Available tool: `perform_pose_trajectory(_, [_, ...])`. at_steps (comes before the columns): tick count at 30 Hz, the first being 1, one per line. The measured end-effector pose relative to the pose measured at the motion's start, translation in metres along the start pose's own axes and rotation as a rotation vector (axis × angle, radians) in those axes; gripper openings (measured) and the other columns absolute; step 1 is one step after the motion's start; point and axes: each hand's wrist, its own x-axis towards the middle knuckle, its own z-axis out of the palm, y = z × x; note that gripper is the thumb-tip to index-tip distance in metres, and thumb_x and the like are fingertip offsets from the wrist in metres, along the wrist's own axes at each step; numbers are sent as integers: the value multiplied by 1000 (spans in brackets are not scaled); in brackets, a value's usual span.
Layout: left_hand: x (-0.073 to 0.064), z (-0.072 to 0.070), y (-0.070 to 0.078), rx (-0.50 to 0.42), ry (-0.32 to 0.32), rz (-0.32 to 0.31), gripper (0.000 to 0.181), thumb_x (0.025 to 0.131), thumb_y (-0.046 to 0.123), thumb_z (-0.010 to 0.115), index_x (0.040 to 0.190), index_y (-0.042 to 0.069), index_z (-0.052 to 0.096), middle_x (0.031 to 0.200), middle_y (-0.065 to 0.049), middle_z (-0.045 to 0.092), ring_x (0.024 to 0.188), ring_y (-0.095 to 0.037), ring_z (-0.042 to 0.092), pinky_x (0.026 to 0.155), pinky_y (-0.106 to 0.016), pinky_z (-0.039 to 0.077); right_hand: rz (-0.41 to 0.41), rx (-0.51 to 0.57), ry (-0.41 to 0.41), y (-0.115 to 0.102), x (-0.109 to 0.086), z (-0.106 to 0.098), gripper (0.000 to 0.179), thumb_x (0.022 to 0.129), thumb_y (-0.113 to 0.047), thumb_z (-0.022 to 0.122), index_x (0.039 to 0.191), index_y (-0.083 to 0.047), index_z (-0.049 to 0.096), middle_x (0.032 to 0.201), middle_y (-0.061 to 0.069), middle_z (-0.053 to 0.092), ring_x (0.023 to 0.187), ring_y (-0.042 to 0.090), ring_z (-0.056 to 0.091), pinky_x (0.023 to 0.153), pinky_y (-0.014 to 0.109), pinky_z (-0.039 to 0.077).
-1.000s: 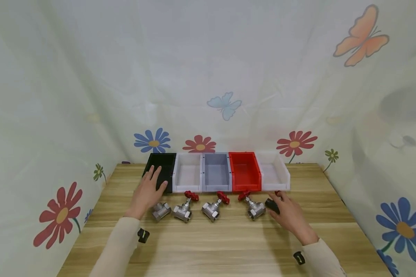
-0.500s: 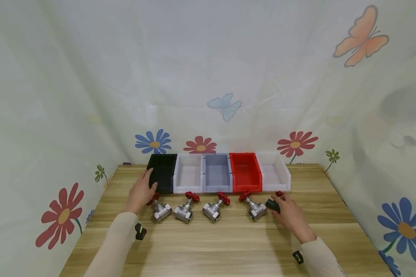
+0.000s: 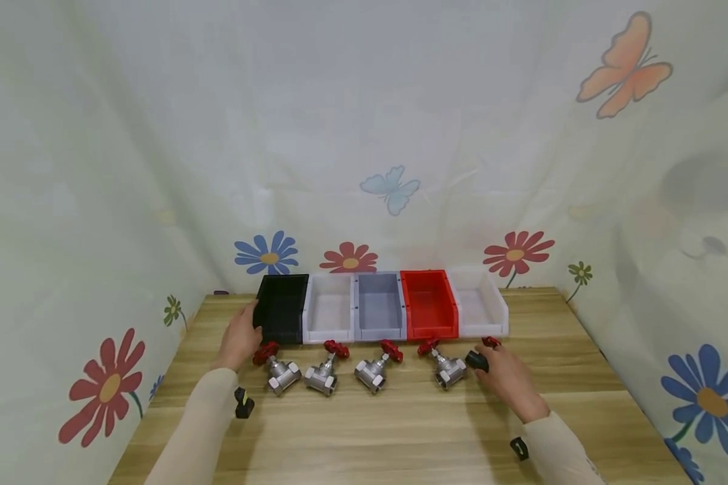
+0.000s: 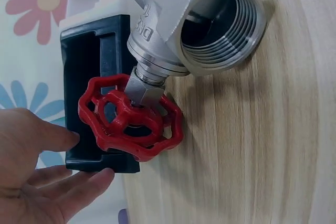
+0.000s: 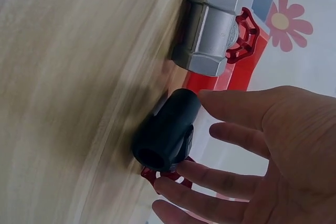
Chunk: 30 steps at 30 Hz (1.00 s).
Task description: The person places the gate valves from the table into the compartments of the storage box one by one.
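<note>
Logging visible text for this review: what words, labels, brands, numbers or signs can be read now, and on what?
"DN": raised on the leftmost silver valve, left wrist view; what follows it is unclear.
An arrow-like sign: same valve's body.
Round marking on the rightmost silver valve, right wrist view: too blurred to read.
Black valve body: nothing readable.
Row of bins: nothing readable.

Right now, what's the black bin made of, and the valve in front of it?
The black bin looks like plastic: smooth, with soft sheen. The valve's silver body looks like metal: shiny, threaded inside. Its red wheel is glossy: maybe painted metal or plastic.
</note>
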Motion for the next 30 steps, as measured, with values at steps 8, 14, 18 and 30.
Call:
perform_pose_trajectory(8, [-1, -1, -1, 39, -35, -34, 65, 90, 1, 53, 150, -3, 30, 138, -35, 47, 107, -45, 59, 87, -57, 49, 14, -10, -34, 4, 1, 3, 51, 77, -17, 78, 126, -8, 64, 110, 24, 69, 90, 42, 67, 71, 54, 53])
perform_pose_trajectory(14, [1, 6, -13, 41, -31, -30, 61, 85, -2, 54, 144, -9, 37, 127, -38, 56, 111, -51, 59, 95, -59, 47, 21, -3, -62, 6, 3, 7, 49, 76, -14, 78, 123, -9, 65, 105, 23, 70, 86, 38, 68, 67, 52, 53])
perform_pose_trajectory(18, [2, 7, -16, 43, -41, -33, 61, 85, -2, 54, 143, -9, 37, 122, -38, 59, 108, -51, 60, 94, -59, 47, 41, 8, -86, 6, 2, 10, 49, 78, -15, 76, 125, -8, 64, 106, 23, 70, 88, 39, 67, 68, 53, 53])
perform_pose_trajectory(30, [6, 9, -15, 27, -54, -43, 64, 84, -2, 55, 145, -8, 35, 122, -37, 59, 110, -50, 60, 95, -58, 47, 72, -5, -72, 9, 7, 19, 52, 79, -16, 74, 129, -8, 61, 115, 28, 65, 97, 44, 65, 73, 56, 52])
